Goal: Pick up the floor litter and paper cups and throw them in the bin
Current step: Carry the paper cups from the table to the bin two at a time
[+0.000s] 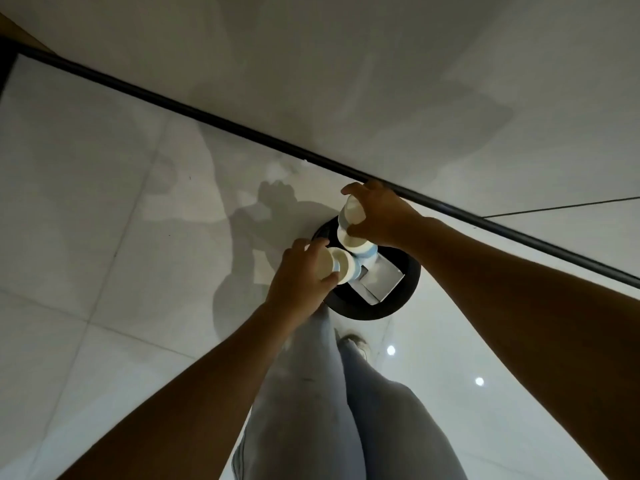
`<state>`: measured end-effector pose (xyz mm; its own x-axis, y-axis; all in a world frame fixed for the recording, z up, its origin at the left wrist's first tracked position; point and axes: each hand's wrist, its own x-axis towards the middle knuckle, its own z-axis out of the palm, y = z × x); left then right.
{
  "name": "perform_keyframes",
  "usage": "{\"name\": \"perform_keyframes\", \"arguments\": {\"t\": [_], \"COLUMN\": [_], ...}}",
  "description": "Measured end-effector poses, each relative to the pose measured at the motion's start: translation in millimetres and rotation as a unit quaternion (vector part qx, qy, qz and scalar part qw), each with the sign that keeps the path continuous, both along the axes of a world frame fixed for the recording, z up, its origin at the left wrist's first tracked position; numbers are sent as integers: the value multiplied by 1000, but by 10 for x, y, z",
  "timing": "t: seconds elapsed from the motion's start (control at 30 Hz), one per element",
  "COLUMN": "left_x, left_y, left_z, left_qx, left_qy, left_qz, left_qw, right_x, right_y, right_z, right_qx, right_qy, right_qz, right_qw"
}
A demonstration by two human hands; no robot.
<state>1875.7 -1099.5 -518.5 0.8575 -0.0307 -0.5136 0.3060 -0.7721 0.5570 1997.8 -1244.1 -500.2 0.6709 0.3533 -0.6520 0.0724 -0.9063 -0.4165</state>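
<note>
A round black bin [398, 303] stands on the tiled floor next to the wall, with white paper or a box [381, 278] lying inside it. My left hand [298, 282] grips a stack of white paper cups with a blue band [341, 266], tipped on its side over the bin's left rim. My right hand [381, 216] holds another white paper cup stack [351, 216] over the bin's far side. More cups [362, 251] with blue bands show between the two hands, above the bin opening.
A black skirting strip [207, 114] runs diagonally where the pale tiled floor meets the wall. My legs in light trousers and one shoe [358, 342] are just in front of the bin. Open floor lies to the left.
</note>
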Motion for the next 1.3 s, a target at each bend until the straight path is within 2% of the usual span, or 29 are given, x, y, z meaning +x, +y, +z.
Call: {"name": "perform_keyframes", "arguments": {"t": [0.23, 0.47, 0.8, 1.03, 1.3], "left_x": [-24, -121, -133, -155, -210], "left_y": [-114, -234, -477, -533, -465], "left_z": [-364, -354, -520, -586, -235], "left_qx": [-35, -49, 58, 72, 91], "left_qy": [-4, -18, -32, -15, 20], "left_qz": [-6, 26, -28, -66, -99], "left_qw": [999, 998, 997, 995, 991], "right_x": [52, 8, -276, -508, -689], "right_y": [24, -150, -277, -462, -581], "right_z": [-393, -390, -630, -749, -375], "right_qx": [-35, -77, -117, -111, -106], "right_qy": [44, 67, -54, -75, -49], "right_qz": [96, 153, 199, 160, 76], "right_qw": [994, 983, 971, 978, 990]}}
